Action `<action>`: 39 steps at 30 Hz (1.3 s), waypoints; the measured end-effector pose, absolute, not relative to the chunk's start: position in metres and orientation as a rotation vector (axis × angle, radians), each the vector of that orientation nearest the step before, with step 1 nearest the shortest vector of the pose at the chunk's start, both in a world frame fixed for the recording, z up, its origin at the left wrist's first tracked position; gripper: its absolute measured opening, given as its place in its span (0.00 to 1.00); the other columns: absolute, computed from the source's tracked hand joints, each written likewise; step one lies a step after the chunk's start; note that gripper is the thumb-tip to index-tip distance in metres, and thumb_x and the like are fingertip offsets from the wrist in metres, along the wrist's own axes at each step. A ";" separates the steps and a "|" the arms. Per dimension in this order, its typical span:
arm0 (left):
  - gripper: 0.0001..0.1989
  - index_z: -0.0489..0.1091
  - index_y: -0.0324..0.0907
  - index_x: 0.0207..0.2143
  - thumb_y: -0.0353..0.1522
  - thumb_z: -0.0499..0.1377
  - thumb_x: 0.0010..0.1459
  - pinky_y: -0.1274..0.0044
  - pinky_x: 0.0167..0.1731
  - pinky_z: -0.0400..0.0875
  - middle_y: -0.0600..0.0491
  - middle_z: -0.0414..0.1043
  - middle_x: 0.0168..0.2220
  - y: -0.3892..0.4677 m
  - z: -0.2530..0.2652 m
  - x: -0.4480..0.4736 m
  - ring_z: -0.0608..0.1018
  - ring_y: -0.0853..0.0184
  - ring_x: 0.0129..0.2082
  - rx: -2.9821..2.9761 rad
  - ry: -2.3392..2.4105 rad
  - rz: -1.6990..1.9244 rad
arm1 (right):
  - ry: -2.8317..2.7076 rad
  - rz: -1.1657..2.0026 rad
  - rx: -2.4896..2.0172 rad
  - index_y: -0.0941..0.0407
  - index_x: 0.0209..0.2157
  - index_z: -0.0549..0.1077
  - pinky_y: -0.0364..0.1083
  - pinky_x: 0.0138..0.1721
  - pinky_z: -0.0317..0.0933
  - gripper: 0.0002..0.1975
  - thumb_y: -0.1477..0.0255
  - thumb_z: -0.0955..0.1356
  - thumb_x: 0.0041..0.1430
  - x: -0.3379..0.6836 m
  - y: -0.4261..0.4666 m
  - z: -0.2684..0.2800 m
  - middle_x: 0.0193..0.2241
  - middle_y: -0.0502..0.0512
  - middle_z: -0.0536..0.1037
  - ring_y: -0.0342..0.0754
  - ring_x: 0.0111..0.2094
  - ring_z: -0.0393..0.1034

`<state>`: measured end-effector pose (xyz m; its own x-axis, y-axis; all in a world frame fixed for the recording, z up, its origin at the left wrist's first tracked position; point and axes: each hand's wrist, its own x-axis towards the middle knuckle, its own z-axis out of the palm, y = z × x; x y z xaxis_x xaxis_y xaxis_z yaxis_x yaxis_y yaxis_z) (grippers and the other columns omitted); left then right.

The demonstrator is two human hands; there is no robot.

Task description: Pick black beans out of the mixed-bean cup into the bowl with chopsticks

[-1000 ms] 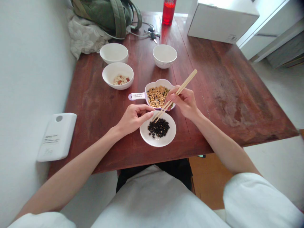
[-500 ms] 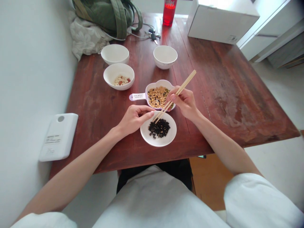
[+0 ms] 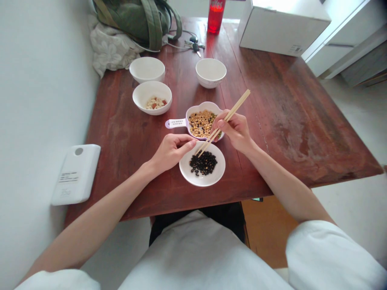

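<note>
Near the table's front edge is a white bowl (image 3: 187, 176) with a heap of black beans (image 3: 204, 163). My left hand (image 3: 173, 150) is closed on the bowl's upper-left rim, thumb on the edge. In my right hand (image 3: 234, 128) is a pair of wooden chopsticks (image 3: 232, 111), slanting down to the left. Their tips touch or hover just over the black beans. Right behind the bowl stands a lilac-rimmed, handled dish (image 3: 193, 107) holding yellow soybeans (image 3: 201, 123), some dark beans and a few green ones; my right fingers cover part of its right side.
Behind at left, one white bowl (image 3: 139, 100) holds pale and reddish pieces; two more bowls, one left (image 3: 147, 69) and one centre (image 3: 211, 73), stand farther back. A white power bank (image 3: 75, 175) lies at left. A green bag (image 3: 130, 20), keys (image 3: 194, 45), red bottle (image 3: 215, 18) and white box (image 3: 281, 28) line the back.
Both hands and the chopsticks keep nearly the same pose over the bowl. The whole view has shifted very slightly.
</note>
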<state>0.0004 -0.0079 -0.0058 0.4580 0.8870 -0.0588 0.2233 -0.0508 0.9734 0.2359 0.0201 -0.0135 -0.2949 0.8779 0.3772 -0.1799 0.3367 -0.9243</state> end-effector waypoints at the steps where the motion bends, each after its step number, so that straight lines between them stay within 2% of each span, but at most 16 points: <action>1: 0.18 0.82 0.34 0.43 0.40 0.62 0.63 0.79 0.30 0.72 0.46 0.83 0.36 -0.008 -0.006 0.001 0.80 0.64 0.32 1.568 1.004 0.721 | -1.504 1.205 -0.662 0.57 0.34 0.74 0.41 0.22 0.72 0.11 0.64 0.69 0.65 0.236 0.020 -0.014 0.26 0.49 0.76 0.42 0.24 0.76; 7: 0.18 0.82 0.34 0.43 0.40 0.63 0.61 0.79 0.24 0.70 0.46 0.82 0.32 -0.009 -0.004 0.002 0.79 0.65 0.28 1.593 1.003 0.755 | -1.510 1.207 -0.614 0.58 0.34 0.75 0.42 0.22 0.73 0.09 0.67 0.69 0.66 0.236 0.020 -0.015 0.26 0.50 0.76 0.43 0.24 0.76; 14: 0.17 0.83 0.36 0.42 0.40 0.65 0.59 0.82 0.17 0.57 0.51 0.76 0.23 -0.009 -0.005 0.001 0.69 0.73 0.18 1.659 1.013 0.763 | -1.523 1.206 -0.647 0.58 0.34 0.74 0.41 0.22 0.72 0.11 0.64 0.69 0.65 0.234 0.019 -0.012 0.25 0.49 0.76 0.42 0.23 0.76; 21: 0.17 0.83 0.36 0.41 0.41 0.64 0.60 0.81 0.17 0.57 0.50 0.77 0.24 -0.010 -0.004 0.001 0.70 0.72 0.19 1.671 1.041 0.745 | -1.515 1.210 -0.680 0.57 0.33 0.74 0.41 0.22 0.71 0.12 0.62 0.70 0.64 0.234 0.018 -0.012 0.25 0.49 0.76 0.42 0.23 0.75; 30: 0.19 0.82 0.36 0.45 0.42 0.63 0.62 0.81 0.17 0.52 0.52 0.73 0.22 -0.008 -0.007 -0.002 0.63 0.75 0.18 1.663 1.032 0.672 | -1.508 1.199 -0.682 0.57 0.33 0.73 0.41 0.22 0.70 0.13 0.61 0.70 0.64 0.233 0.018 -0.011 0.25 0.49 0.76 0.42 0.23 0.75; 39: 0.17 0.82 0.37 0.45 0.40 0.67 0.58 0.79 0.18 0.43 0.60 0.55 0.17 -0.007 -0.003 -0.001 0.54 0.77 0.18 1.652 1.003 0.703 | -1.513 1.216 -0.669 0.57 0.33 0.74 0.41 0.21 0.70 0.13 0.61 0.70 0.64 0.233 0.017 -0.011 0.26 0.50 0.76 0.42 0.23 0.75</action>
